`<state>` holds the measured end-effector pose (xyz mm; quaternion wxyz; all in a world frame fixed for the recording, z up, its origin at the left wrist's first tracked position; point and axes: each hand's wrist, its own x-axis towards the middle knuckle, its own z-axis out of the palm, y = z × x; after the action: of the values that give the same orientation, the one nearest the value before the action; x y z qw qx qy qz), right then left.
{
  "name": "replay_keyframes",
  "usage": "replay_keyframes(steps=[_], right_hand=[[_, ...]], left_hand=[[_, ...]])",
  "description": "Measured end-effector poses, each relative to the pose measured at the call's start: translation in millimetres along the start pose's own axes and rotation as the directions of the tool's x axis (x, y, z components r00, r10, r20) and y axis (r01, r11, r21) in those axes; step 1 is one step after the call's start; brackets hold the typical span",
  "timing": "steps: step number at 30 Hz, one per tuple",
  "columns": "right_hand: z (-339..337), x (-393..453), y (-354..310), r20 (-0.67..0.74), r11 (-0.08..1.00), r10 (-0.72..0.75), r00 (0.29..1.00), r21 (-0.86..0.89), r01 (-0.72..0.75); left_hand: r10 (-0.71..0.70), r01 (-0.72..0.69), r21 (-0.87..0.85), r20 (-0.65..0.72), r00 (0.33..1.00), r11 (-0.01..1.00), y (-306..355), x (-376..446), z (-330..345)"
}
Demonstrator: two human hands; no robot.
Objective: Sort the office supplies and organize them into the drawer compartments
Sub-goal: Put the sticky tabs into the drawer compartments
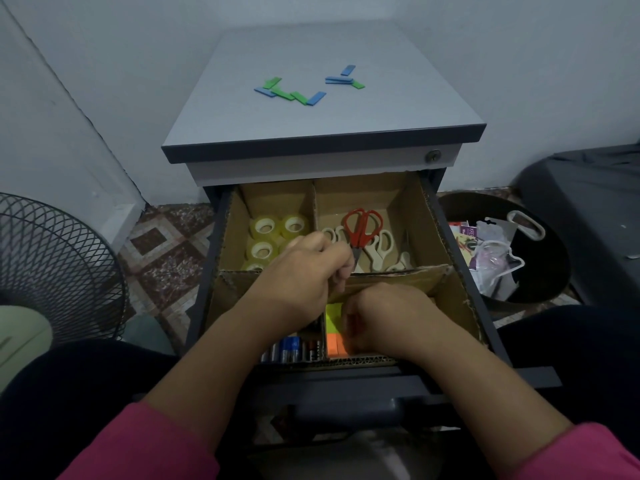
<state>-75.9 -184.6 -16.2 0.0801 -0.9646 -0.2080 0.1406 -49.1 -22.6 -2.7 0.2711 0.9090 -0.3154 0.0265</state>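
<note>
Four cardboard compartments (349,275) inside the open drawer (550,374), each already holding its kind: tape rolls (265,226) at the far left corner, red scissors (362,226) over pale ones (381,245) at the far right, batteries (289,349) along the near edge on the left, sticky notes (334,327) in yellow, green and orange on the near right.

Both hands down in the drawer. Left hand (304,271) curled over the cross divider near its middle, fingertips pinched together at the red scissors' blade tip; whether actually gripping the tip or only the cardboard edge, cannot tell. Right hand (384,317) sunk into the near right compartment, fingers bent round the sticky notes, seemingly squaring the stack against the centre wall; grasp itself hidden under the knuckles.

Judged step: settling the notes and scissors into place, late in the sort.

Still unsorted: about nine blue and green flat tabs (304,90) scattered on the cabinet top (242,133), toward its far edge, well apart from the drawer. Next move likely calls for letting go of both items, lifting clear of the dividers, reaching over the front lip of the top, and gathering the small tabs by pinch or sweep. No vacant compartment visible, so a shared one probably needed.
</note>
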Motion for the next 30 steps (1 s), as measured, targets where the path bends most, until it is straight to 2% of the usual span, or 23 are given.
replay_keyframes(steps=[15,20,26,30], right_hand=[[1,2,0,0.020,1.000,0.001,1.000,0.016,-0.002],[2,2,0,0.008,0.999,0.020,1.000,0.036,-0.020],[-2,-3,0,-0.096,0.998,0.019,0.995,0.068,-0.013],[-6,-6,3,-0.144,0.979,0.061,0.988,0.204,-0.031]], left_hand=[[0.015,-0.015,0.001,-0.031,0.999,1.000,-1,-1,3],[0.027,-0.028,-0.004,-0.124,0.992,1.000,-3,0,7],[-0.006,0.007,0.006,-0.177,0.984,1.000,-3,-3,12],[-0.026,0.024,-0.011,-0.194,0.981,1.000,0,-6,10]])
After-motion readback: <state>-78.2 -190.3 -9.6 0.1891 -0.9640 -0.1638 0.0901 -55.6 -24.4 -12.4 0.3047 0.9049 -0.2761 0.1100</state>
